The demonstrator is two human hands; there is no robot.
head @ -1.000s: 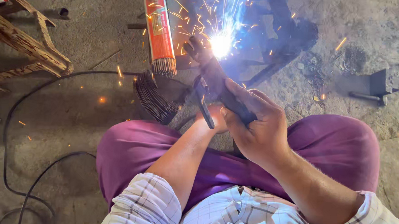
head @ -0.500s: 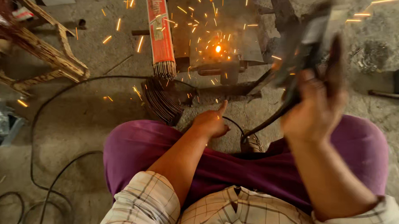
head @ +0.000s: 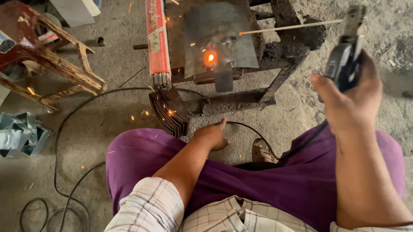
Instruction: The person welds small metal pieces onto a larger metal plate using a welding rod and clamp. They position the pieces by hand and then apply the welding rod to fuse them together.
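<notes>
My right hand (head: 349, 96) grips a black welding electrode holder (head: 346, 57), raised at the right, with a thin rod (head: 289, 26) pointing left over the work. On a low dark steel stand (head: 272, 54) lies a grey metal plate (head: 218, 36) with an orange glowing weld spot (head: 211, 57) and a few sparks around it. My left hand (head: 211, 135) hangs empty with fingers loosely apart near my left knee, just right of a stack of curved dark metal strips (head: 170, 112) on the floor.
A red packet of welding rods (head: 157, 41) lies left of the plate. A worn wooden stool (head: 43, 60) stands at the far left, grey metal brackets (head: 16, 134) below it. Black cables (head: 62, 188) loop over the concrete floor. My sandalled foot (head: 263, 151) rests between my knees.
The bright arc has stopped; only a glowing spot remains. My right hand lifted the holder up and right, off the plate. My left hand let go of it and dropped toward the knee.
</notes>
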